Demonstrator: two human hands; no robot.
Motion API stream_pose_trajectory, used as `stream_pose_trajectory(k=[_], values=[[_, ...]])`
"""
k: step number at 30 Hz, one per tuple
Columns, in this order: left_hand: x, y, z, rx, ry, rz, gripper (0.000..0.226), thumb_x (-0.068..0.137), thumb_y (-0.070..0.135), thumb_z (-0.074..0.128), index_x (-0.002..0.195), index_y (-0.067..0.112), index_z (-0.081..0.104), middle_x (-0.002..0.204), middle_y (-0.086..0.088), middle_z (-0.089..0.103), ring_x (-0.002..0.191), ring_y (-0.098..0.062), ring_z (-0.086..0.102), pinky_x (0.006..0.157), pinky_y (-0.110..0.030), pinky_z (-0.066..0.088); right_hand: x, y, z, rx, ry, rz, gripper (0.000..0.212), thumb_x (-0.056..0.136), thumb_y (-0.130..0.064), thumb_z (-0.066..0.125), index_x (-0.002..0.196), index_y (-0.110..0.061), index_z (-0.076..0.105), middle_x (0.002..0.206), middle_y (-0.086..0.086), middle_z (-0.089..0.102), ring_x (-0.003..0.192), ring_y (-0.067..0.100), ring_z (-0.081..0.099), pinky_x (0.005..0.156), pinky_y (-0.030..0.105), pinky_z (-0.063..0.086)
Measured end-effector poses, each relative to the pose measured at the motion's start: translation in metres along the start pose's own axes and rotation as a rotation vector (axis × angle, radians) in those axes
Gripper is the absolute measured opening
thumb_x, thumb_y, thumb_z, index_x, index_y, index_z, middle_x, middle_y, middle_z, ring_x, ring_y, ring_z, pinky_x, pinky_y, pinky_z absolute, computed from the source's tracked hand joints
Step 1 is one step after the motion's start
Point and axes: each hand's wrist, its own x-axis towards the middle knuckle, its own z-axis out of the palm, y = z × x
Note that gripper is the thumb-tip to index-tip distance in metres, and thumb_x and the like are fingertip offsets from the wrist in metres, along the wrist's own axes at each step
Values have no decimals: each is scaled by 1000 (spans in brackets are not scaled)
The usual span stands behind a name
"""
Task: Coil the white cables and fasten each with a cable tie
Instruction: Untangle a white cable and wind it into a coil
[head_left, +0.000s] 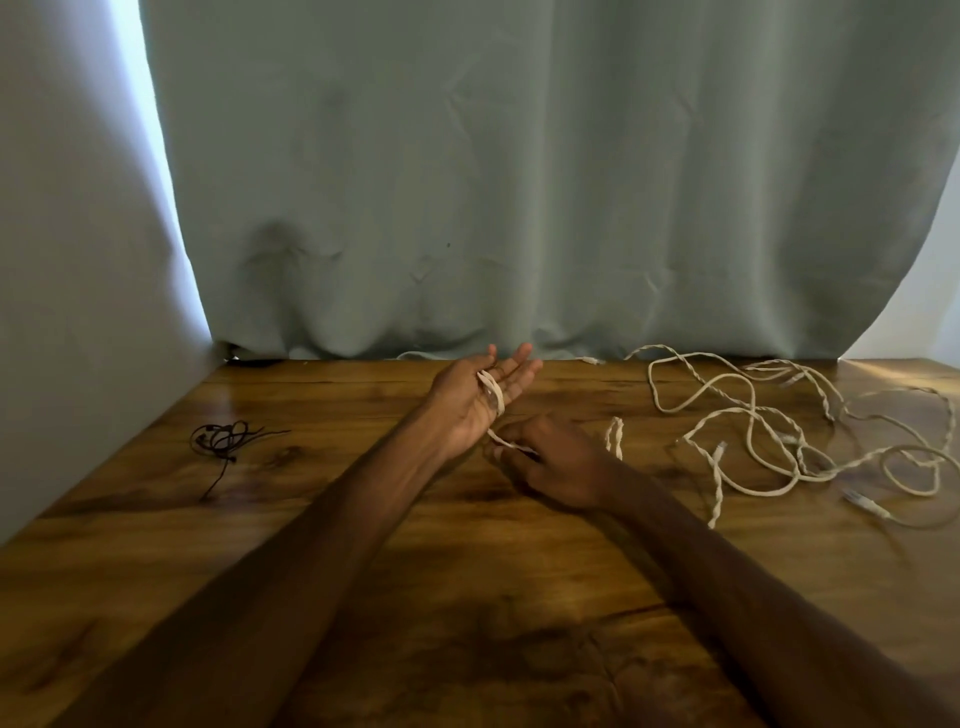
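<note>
My left hand (480, 397) is raised palm up over the table's middle, fingers straight, with a white cable (493, 391) looped across its palm. Just below it my right hand (550, 460) pinches the same cable between curled fingers and thumb. A short loop of that cable (615, 436) shows to the right of my right hand. Loose white cables (753, 431) lie tangled over the right side of the table, with clear plugs at some ends. A small bundle of thin dark ties (223, 441) lies at the left.
The wooden table (363, 597) runs to a grey-green curtain (519, 182) hanging along its far edge. A pale wall (67, 312) closes the left side. One more white cable end (589, 359) lies by the curtain's foot.
</note>
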Motion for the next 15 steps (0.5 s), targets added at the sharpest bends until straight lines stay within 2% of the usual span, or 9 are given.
stream_pose_trajectory(k=[2,4,6,8,10,12,13,15], values=[[5,4,-8,60,55,48,21,109,5,35,97,11,52,133,-27,63,119,-40,63,97,-44,56,0,0,-2,38,-14,32,30,101,-41,49,97,-22,73,78,-7,72,69,6,65,66,32,52],[10,7,-15,165,107,112,21,110,8,34,110,11,54,142,-25,58,131,-39,57,103,-42,49,0,4,-6,62,-9,69,35,96,-49,47,100,-28,75,81,-9,75,70,5,68,67,34,55],[14,7,-20,296,150,171,30,111,10,32,135,8,49,145,-22,57,138,-36,52,112,-41,42,1,6,-10,46,1,64,30,95,-45,52,98,-30,77,80,-11,75,70,4,67,66,31,53],[18,8,-22,435,190,220,40,111,11,30,149,5,40,146,-19,57,139,-32,51,114,-38,39,0,7,-15,6,22,32,21,94,-36,59,93,-29,79,74,-10,73,65,5,64,57,20,44],[21,9,-26,547,224,265,42,109,9,30,149,4,41,144,-16,59,137,-29,53,104,-32,44,-1,4,-20,-18,37,12,15,94,-28,64,90,-28,78,68,-10,70,61,8,62,53,16,37],[22,9,-28,628,248,286,43,108,7,29,148,5,43,143,-15,60,134,-27,57,88,-25,48,-1,3,-23,-21,64,3,14,95,-26,65,89,-23,77,68,-8,70,62,10,61,55,24,42],[21,9,-28,657,251,288,43,107,7,28,148,5,42,143,-14,60,133,-26,57,85,-25,48,-2,2,-24,-32,82,1,15,95,-28,65,87,-20,76,70,-6,70,63,11,61,58,29,44],[19,6,-27,717,244,283,44,107,8,27,149,5,41,143,-13,60,132,-25,57,98,-31,47,-3,0,-26,-82,119,3,20,97,-32,63,85,-19,73,70,-4,68,65,13,60,60,33,45]])
